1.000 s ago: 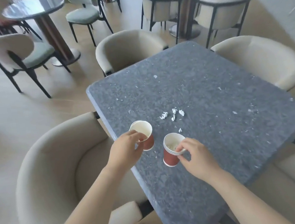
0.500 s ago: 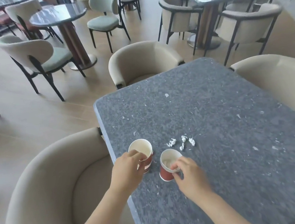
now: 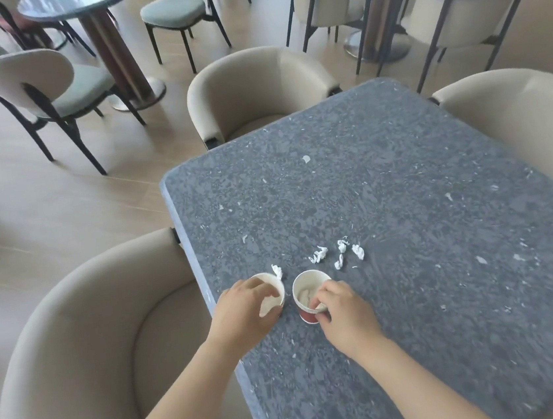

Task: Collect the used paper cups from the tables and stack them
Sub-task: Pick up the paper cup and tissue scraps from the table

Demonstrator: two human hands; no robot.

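Note:
Two red paper cups with white insides stand side by side near the left front of the grey speckled table (image 3: 387, 196). My left hand (image 3: 245, 312) grips the left cup (image 3: 273, 296) from its near side, fingers curled over the rim. The right cup (image 3: 307, 295) looks like a stack of nested cups with crumpled paper inside. My right hand (image 3: 343, 312) pinches its near rim. Both cups appear to rest on the tabletop.
Several crumpled white paper scraps (image 3: 340, 253) lie just beyond the cups, one (image 3: 277, 270) beside the left cup. Beige tub chairs stand at the left (image 3: 86, 334), far (image 3: 254, 84) and right (image 3: 527, 125) sides. Other tables and chairs fill the background.
Both cups have come down from slightly tilted, lifted positions to stand on the table. My hands stayed on them. The view has shifted, so the table sits lower in frame.

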